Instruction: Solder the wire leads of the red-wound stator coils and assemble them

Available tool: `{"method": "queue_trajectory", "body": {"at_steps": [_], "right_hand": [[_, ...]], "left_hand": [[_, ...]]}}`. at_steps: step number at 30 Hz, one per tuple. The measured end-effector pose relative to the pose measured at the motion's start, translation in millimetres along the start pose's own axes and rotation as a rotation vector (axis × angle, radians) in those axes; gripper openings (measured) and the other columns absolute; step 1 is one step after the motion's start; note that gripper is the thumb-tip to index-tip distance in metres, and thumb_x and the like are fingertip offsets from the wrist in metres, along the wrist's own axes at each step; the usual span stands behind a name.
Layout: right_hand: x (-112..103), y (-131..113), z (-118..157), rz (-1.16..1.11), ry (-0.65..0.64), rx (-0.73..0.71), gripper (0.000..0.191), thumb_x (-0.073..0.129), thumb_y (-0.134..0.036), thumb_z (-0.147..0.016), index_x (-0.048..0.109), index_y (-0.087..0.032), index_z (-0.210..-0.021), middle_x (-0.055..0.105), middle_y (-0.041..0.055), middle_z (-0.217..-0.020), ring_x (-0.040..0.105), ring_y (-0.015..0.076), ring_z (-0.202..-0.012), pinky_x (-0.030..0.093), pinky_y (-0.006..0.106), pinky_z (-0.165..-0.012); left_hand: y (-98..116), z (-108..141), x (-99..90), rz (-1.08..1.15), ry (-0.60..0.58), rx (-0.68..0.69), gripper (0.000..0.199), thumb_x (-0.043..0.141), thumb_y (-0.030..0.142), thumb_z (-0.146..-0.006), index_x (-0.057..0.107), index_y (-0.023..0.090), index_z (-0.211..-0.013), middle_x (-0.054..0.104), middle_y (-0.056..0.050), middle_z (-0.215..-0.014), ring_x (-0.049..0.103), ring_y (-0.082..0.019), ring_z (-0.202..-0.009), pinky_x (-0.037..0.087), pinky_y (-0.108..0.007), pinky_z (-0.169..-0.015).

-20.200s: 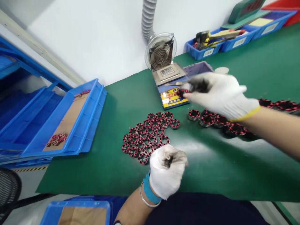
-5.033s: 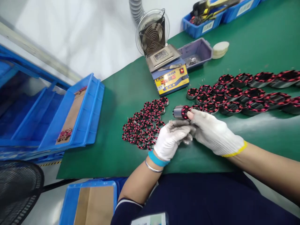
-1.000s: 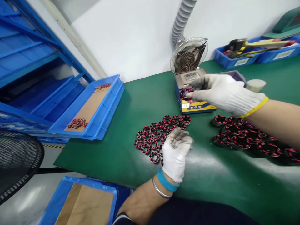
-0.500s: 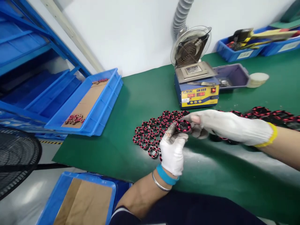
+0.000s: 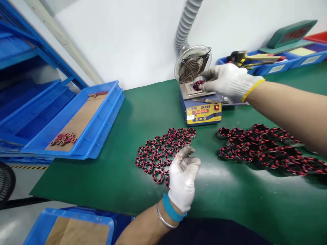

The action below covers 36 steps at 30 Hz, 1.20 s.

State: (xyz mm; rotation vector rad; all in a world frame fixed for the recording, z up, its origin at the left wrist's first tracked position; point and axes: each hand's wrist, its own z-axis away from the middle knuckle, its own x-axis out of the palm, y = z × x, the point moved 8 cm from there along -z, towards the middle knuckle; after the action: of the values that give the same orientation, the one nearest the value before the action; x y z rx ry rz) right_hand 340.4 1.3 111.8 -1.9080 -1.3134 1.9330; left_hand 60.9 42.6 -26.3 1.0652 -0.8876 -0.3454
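Observation:
My right hand (image 5: 227, 80), in a white glove with a yellow cuff, grips a motor stator (image 5: 199, 83) with a grey metal outside and a red and black face. It holds the stator tilted over the top of the solder pot (image 5: 200, 113), a blue and yellow unit with red digits; whether they touch I cannot tell. My left hand (image 5: 184, 177), gloved in white, hovers by the right side of a group of stators (image 5: 158, 150) on the green table. Its fingers are curled but apart, with nothing between them. The glove hides some of these stators.
More stators (image 5: 244, 154) spread across the table at right. A round fan and grey duct (image 5: 187, 23) stand behind the pot. Blue tool bins (image 5: 277, 69) line the back right. On the left sits a blue crate (image 5: 102, 134); a cardboard-lined crate (image 5: 109, 231) is below the table edge.
My right hand has carried the stator from beside my left hand up and away to the solder pot. My left hand has let go of it. The view has shifted rightward.

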Motion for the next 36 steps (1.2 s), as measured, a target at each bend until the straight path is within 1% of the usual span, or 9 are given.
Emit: {"method": "queue_trajectory", "body": {"at_steps": [3, 6, 9, 13, 17, 21, 28, 33, 36], "right_hand": [[-4.1, -1.5, -29.3, 0.232, 0.039, 0.042, 0.062, 0.065, -0.05, -0.079, 0.069, -0.008, -0.123, 0.067, 0.0081, -0.118, 0.059, 0.0233, -0.12, 0.038, 0.038, -0.104], [5.6, -2.7, -49.0, 0.288, 0.04, -0.012, 0.073, 0.054, -0.058, -0.081, 0.065, 0.001, -0.124, 0.063, 0.0138, -0.126, 0.055, 0.0233, -0.125, 0.038, 0.031, -0.101], [20.1, 2.0, -59.3, 0.333, 0.024, -0.038, 0.076, 0.048, -0.063, -0.082, 0.064, 0.001, -0.122, 0.062, 0.0151, -0.127, 0.054, 0.0232, -0.126, 0.037, 0.031, -0.101], [35.7, 8.7, -62.9, 0.346, -0.008, -0.032, 0.079, 0.046, -0.064, -0.084, 0.062, -0.002, -0.13, 0.06, 0.0152, -0.13, 0.053, 0.0262, -0.128, 0.036, 0.034, -0.103], [42.9, 11.8, -67.0, 0.329, -0.006, -0.041, 0.074, 0.056, -0.056, -0.086, 0.063, 0.005, -0.127, 0.061, 0.0209, -0.127, 0.052, 0.0277, -0.128, 0.035, 0.035, -0.106], [40.6, 17.3, -74.7, 0.324, 0.019, -0.012, 0.07, 0.063, -0.052, -0.084, 0.065, 0.002, -0.127, 0.062, 0.0203, -0.126, 0.054, 0.0259, -0.125, 0.036, 0.036, -0.106], [30.7, 18.1, -75.3, 0.304, 0.06, -0.014, 0.079, 0.053, -0.064, -0.082, 0.066, 0.003, -0.121, 0.065, 0.0167, -0.12, 0.057, 0.0199, -0.12, 0.038, 0.028, -0.102], [38.8, 17.5, -69.4, 0.301, 0.033, -0.011, 0.081, 0.054, -0.064, -0.08, 0.064, 0.005, -0.122, 0.063, 0.016, -0.123, 0.055, 0.0229, -0.122, 0.037, 0.028, -0.101], [33.6, 11.2, -62.5, 0.289, 0.024, -0.019, 0.08, 0.054, -0.061, -0.081, 0.064, 0.007, -0.122, 0.063, 0.0157, -0.124, 0.055, 0.0245, -0.123, 0.037, 0.028, -0.098]], "left_hand": [[-0.3, 0.2, -0.4, 0.004, -0.009, -0.013, 0.052, 0.089, 0.042, -0.064, 0.068, 0.017, -0.104, 0.069, -0.006, -0.102, 0.061, -0.01, -0.074, 0.052, -0.024, -0.071], [-0.5, -0.4, -1.9, 0.007, -0.006, -0.007, 0.05, 0.087, 0.044, -0.066, 0.068, 0.018, -0.104, 0.069, -0.007, -0.103, 0.061, -0.011, -0.076, 0.052, -0.024, -0.072], [-2.3, -0.2, -2.6, 0.015, -0.01, -0.017, 0.051, 0.087, 0.047, -0.067, 0.068, 0.018, -0.105, 0.069, -0.007, -0.104, 0.061, -0.011, -0.076, 0.052, -0.025, -0.073], [-3.1, 1.0, -1.6, 0.039, -0.02, -0.039, 0.058, 0.088, 0.054, -0.065, 0.068, 0.017, -0.105, 0.069, -0.006, -0.102, 0.06, -0.01, -0.073, 0.051, -0.024, -0.071], [-1.4, 1.5, 1.3, 0.039, -0.031, -0.06, 0.061, 0.088, 0.058, -0.061, 0.068, 0.017, -0.102, 0.068, -0.005, -0.099, 0.058, -0.009, -0.071, 0.05, -0.023, -0.069], [0.1, 1.4, 1.8, 0.042, -0.018, -0.06, 0.064, 0.089, 0.06, -0.058, 0.069, 0.017, -0.1, 0.068, -0.005, -0.098, 0.058, -0.008, -0.069, 0.049, -0.023, -0.067], [0.1, 2.0, 1.3, 0.031, -0.032, -0.037, 0.061, 0.088, 0.059, -0.062, 0.069, 0.017, -0.102, 0.068, -0.005, -0.099, 0.059, -0.009, -0.071, 0.05, -0.023, -0.069], [-1.2, -0.1, 0.4, 0.046, -0.032, -0.045, 0.061, 0.09, 0.057, -0.06, 0.069, 0.018, -0.102, 0.069, -0.005, -0.099, 0.06, -0.009, -0.071, 0.051, -0.022, -0.069], [-2.6, -0.3, -0.2, 0.058, -0.033, -0.048, 0.059, 0.09, 0.055, -0.06, 0.07, 0.018, -0.102, 0.07, -0.005, -0.099, 0.061, -0.009, -0.073, 0.051, -0.021, -0.069]]}}
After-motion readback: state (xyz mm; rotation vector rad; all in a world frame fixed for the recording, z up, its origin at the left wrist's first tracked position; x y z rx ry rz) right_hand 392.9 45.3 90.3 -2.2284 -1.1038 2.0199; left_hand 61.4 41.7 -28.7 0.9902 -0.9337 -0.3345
